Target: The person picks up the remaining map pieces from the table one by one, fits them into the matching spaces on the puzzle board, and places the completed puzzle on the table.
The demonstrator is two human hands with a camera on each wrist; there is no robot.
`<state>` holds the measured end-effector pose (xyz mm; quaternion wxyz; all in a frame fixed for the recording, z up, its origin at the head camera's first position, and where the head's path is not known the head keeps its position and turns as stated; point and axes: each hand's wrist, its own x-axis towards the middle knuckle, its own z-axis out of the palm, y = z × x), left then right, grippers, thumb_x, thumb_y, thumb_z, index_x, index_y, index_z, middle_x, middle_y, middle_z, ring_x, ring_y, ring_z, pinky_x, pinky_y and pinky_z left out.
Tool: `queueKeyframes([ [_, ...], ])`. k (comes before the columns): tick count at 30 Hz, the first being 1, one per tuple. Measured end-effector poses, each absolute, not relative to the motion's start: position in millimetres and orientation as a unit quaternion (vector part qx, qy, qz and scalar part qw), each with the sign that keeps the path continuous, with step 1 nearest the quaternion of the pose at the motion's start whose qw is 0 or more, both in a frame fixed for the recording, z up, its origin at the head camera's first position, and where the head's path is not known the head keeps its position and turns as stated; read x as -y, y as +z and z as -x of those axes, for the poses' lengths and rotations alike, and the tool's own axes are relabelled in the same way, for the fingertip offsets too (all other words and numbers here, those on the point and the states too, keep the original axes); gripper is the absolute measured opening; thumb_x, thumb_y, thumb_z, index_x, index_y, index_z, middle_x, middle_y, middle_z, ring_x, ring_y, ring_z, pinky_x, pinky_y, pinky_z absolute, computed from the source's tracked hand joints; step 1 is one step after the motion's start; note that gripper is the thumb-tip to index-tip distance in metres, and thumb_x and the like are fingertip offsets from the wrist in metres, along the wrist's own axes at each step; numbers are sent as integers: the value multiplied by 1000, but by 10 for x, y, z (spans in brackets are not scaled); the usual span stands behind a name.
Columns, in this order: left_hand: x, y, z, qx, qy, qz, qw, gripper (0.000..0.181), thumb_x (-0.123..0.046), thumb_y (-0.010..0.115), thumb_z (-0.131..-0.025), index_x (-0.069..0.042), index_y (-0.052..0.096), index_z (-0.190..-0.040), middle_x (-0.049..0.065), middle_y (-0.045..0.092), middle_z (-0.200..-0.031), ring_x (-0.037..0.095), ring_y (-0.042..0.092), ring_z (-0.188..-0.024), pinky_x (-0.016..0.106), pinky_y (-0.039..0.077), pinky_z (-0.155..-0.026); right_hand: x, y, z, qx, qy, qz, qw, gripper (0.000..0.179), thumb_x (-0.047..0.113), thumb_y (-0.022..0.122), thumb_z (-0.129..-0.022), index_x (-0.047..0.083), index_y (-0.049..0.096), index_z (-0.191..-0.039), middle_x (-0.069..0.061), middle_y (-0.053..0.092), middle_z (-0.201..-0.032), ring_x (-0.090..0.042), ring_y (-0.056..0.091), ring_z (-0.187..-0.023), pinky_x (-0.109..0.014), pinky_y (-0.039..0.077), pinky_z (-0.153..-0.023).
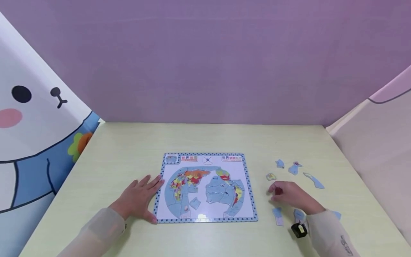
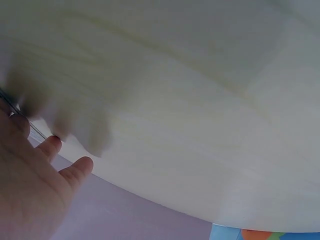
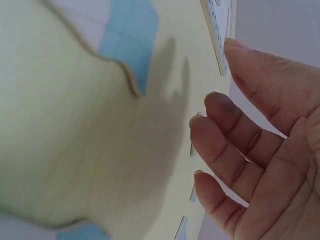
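A world-map jigsaw board [image 1: 221, 220] with a blue dotted border lies on the table. Map pieces fill its left and right sides, with white gaps between them. One blue piece [image 1: 194, 203] sits askew in the lower middle gap. My left hand [image 1: 138, 198] rests along the board's left edge, fingers spread; the left wrist view also shows this hand [image 2: 35, 175] at an edge. Right of the board, my right hand [image 1: 290, 194] hovers among loose pieces, just below a small yellow-and-blue piece [image 1: 271, 176]. In the right wrist view, its fingers [image 3: 217, 145] are loosely bent with nothing between them and the thumb.
Beyond the right hand lie a small blue piece [image 1: 280, 164], a blue piece with a red tip [image 1: 295, 168] and a long curved piece [image 1: 314, 181]. Nearer are a blue-and-lilac piece [image 1: 278, 216] and others partly hidden by the sleeve. A purple backdrop [image 1: 205, 71] stands behind the table.
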<state>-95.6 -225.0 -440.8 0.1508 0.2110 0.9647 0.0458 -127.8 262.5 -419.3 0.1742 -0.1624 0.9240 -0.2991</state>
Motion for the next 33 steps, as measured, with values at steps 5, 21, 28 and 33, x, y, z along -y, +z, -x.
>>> queueKeyframes([
  [5, 2246, -4406, 952, -965, 47, -206, 158, 122, -74, 75, -54, -7, 35, -148, 11, 29, -155, 47, 22, -138, 70, 23, -103, -2667, -4210, 1216, -930, -282, 138, 193, 17, 7, 75, -79, 7, 69, -95, 3, 55, -76, -15, 47, -73, -25, 42, -63],
  [21, 2234, -4409, 958, -965, 39, -210, 155, 120, -71, 76, -56, -5, 35, -147, 13, 29, -154, 48, 24, -137, 70, 25, -102, -2752, -4225, 1067, -937, -261, 124, 196, 23, 5, 76, -76, 7, 68, -97, 2, 57, -85, -16, 50, -80, -31, 46, -71],
  [28, 2229, -4413, 959, -965, 38, -210, 156, 120, -71, 76, -56, -5, 36, -147, 13, 29, -154, 48, 24, -137, 69, 26, -101, -2758, -4281, 1003, -943, -249, 113, 188, 34, 5, 83, -67, 7, 69, -98, 0, 58, -95, -17, 52, -88, -43, 48, -85],
  [33, 2232, -4428, 967, -965, 38, -206, 160, 120, -71, 77, -55, -5, 35, -147, 13, 29, -155, 48, 23, -137, 69, 25, -101, -2759, -4322, 979, -948, -233, 134, 173, 35, 7, 85, -65, 8, 70, -97, 1, 58, -93, -15, 51, -85, -39, 48, -81],
])
